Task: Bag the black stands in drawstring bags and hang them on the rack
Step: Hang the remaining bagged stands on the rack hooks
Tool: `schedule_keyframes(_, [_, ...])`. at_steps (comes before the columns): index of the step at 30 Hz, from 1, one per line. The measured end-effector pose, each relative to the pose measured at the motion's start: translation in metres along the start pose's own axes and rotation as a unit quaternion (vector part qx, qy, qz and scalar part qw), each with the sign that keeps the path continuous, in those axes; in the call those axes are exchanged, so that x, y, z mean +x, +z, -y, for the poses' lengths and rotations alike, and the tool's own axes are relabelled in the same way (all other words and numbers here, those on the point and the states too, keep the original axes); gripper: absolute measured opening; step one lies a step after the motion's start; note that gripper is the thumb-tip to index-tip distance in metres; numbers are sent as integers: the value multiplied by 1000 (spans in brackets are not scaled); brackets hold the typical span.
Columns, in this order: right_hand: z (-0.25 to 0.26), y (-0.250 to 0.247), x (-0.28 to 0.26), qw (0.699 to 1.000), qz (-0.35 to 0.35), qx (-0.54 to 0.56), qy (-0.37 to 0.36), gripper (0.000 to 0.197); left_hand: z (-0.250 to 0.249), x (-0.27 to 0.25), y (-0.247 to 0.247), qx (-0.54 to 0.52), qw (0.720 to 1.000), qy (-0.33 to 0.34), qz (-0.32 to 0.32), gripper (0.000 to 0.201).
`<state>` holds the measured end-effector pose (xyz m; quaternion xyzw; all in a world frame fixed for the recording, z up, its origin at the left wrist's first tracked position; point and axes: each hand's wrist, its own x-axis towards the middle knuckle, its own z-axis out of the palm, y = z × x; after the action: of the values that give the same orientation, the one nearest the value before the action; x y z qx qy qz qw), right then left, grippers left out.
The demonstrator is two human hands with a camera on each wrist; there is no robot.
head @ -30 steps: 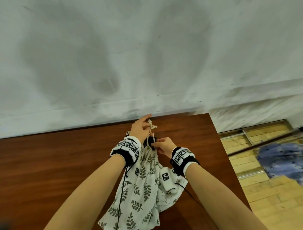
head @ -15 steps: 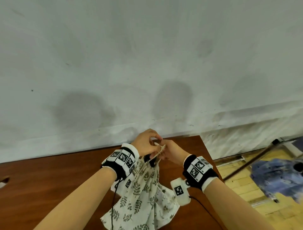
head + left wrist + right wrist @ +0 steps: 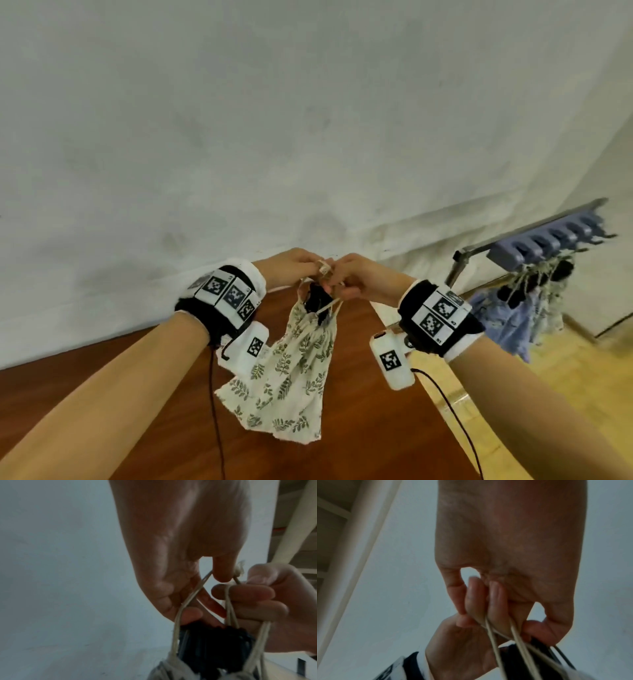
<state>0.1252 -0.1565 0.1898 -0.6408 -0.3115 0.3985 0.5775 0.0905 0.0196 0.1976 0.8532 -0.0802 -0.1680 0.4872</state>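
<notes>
A white drawstring bag (image 3: 291,370) with a green leaf print hangs in the air above the table. A black stand (image 3: 317,298) pokes out of its gathered mouth. My left hand (image 3: 317,270) and right hand (image 3: 337,284) meet just above the mouth, each pinching the cream drawstring (image 3: 323,270). The left wrist view shows the cord (image 3: 188,601) running under my left fingers, with the black stand (image 3: 214,649) below. In the right wrist view my curled right fingers (image 3: 488,601) hold two strands of cord (image 3: 493,642). The rack (image 3: 534,236) stands to the right.
The brown wooden table (image 3: 137,411) lies under the bag and ends at its right edge near my right wrist. Several filled bags (image 3: 513,308) hang from the blue hook strip (image 3: 548,236) on the rack. A white wall is close ahead; yellow flooring lies at the right.
Both hands have risen with the bag, which now hangs off the table by its cord. The view has swung up and right, bringing the rack closer.
</notes>
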Motion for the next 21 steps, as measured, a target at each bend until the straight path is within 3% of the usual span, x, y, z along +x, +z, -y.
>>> schedule_keyframes(2, [8, -16, -23, 1000, -5, 1, 1, 28, -23, 10, 14, -16, 999, 27, 23, 22])
schedule_keyframes(6, [29, -55, -82, 1000, -19, -23, -8, 14, -71, 32, 47, -50, 996, 51, 46, 22])
schedule_keyframes(10, [39, -98, -146, 997, -37, -62, -7, 20, -118, 63, 87, 0, 992, 99, 79, 15])
schedule_keyframes(14, [27, -151, -207, 992, -91, -86, 15, 20, -162, 103, 135, 55, 988, 133, 63, 9])
schedule_keyframes(17, [14, -195, -254, 983, -122, -134, 34, 25, -191, 138, 178, 48, 984, 146, 88, 12])
schedule_keyframes(21, [-5, -242, -313, 982, -170, -71, 41, 35, -220, 194, 240, 20, 982, 144, 125, 6])
